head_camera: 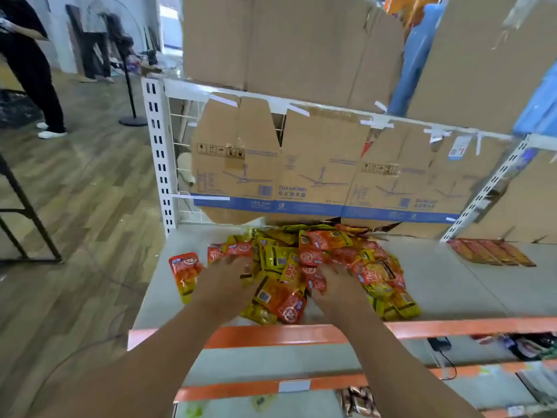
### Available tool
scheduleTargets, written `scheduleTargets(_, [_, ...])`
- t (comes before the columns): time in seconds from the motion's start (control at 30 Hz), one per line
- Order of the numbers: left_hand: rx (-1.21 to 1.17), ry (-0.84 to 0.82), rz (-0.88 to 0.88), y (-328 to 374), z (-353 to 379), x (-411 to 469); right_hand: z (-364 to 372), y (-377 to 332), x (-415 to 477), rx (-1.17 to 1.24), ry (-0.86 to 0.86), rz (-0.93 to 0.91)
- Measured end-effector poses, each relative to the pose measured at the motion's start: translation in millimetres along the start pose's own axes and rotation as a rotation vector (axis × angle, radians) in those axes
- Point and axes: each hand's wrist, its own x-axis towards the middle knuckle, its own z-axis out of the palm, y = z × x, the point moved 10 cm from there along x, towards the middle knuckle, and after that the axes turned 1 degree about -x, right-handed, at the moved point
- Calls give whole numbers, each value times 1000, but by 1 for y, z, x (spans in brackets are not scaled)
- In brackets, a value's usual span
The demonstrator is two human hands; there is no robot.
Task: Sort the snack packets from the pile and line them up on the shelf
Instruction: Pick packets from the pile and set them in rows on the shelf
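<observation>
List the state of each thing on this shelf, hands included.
snack pile: heaped, unsorted, on the shelf.
single red packet: lying flat, left of the pile.
row of dark packets: lined up side by side, far right.
left hand: on the pile, blurred, grip unclear.
right hand: on the pile, blurred, grip unclear.

One pile (316,257) of red and yellow snack packets sits on one shelf (452,285), too many and too overlapped to count. One lone packet (185,274) lies left of it. A row of four flat packets (491,251) lies to the right. Two hands are in view: left hand (229,277) and right hand (336,286).
</observation>
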Motion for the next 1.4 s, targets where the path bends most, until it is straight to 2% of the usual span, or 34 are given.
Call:
scheduleTargets(0.07, [35, -6, -29, -6, 10, 17, 2, 5, 19, 23, 8, 34])
scheduleTargets(0.17, [65, 37, 43, -8, 30, 35, 12, 3, 35, -45, -6, 29])
scheduleTargets(0.33, [-21, 181, 173, -7, 51, 36, 38, 0, 43, -183, -20, 52])
scheduleTargets(0.47, [-96, 183, 186, -14, 59, 41, 38, 7, 36, -102, 221, 31])
scheduleTargets(0.67, [-147, 229, 242, -12, 57, 40, 41, 12, 30, -108, 381, 16])
scheduleTargets(0.93, [-8, 232, 288, -4, 55, 32, 26, 15, 12, 117, 611, -111])
scheduleTargets(1.1, [25, 300, 332, 4, 47, 24, 24, 15, 12, 246, 651, -254])
scheduleTargets(1.3, [33, 366, 422, 15, 39, 20, 17, 12, 11, 299, 647, -297])
scheduleTargets(1.4, [-4, 354, 475, 17, 39, 18, 20, 11, 15, 314, 589, -303])
